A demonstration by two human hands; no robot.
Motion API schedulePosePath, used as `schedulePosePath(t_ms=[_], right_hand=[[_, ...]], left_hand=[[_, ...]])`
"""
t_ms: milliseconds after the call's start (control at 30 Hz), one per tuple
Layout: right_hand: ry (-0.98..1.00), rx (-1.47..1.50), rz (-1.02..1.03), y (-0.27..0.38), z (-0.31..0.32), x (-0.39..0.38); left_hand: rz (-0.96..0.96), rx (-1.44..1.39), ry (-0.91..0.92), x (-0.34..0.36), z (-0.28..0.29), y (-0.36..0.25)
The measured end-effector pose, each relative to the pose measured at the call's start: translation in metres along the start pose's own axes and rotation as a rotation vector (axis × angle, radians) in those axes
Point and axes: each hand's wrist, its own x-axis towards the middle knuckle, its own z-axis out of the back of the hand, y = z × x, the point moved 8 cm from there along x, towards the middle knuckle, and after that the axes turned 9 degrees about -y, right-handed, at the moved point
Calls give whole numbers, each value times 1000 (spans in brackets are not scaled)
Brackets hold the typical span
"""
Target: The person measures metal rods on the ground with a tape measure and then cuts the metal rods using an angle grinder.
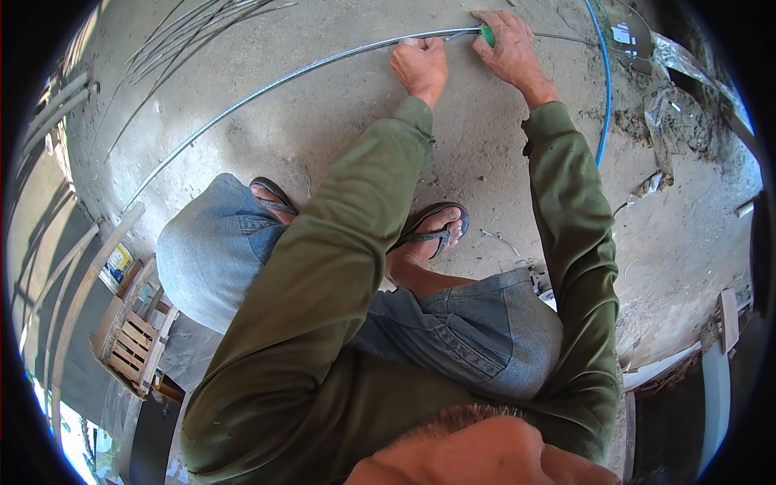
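A long, thin silvery metal rod (279,81) curves over the concrete floor from the lower left up to my hands. My left hand (420,69) is closed, fingers pinched on the rod near its right end. Just to the right, my right hand (513,52) is wrapped round a green-handled tool (487,35). A slim grey part of that tool seems to lie along the rod between my hands; its exact kind is hidden by my fingers. Beyond my right hand a thin dark wire (566,38) runs off to the right; whether it joins the rod cannot be seen.
Several loose grey rods (190,36) lie at the far left. A blue hose or cable (606,89) curves down on the right, near crumpled clear plastic (659,129) and debris. At the left are wooden poles (85,283) and a slatted wooden crate (136,343). My sandalled feet (436,222) rest below my hands.
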Motion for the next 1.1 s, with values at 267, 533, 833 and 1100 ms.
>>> schedulePosePath(t_ms=[267,533,833,1100], right_hand=[[-38,-29,24,-6,-4,-3],[-32,-44,28,-4,-2,-2],[-39,-23,35,-3,-1,-1],[-55,-63,42,-6,-5,-5]], left_hand=[[205,-35,88,2,-4,4],[273,-69,92,3,-11,19],[366,-57,216,-6,-15,26],[352,1,308,-40,6,37]])
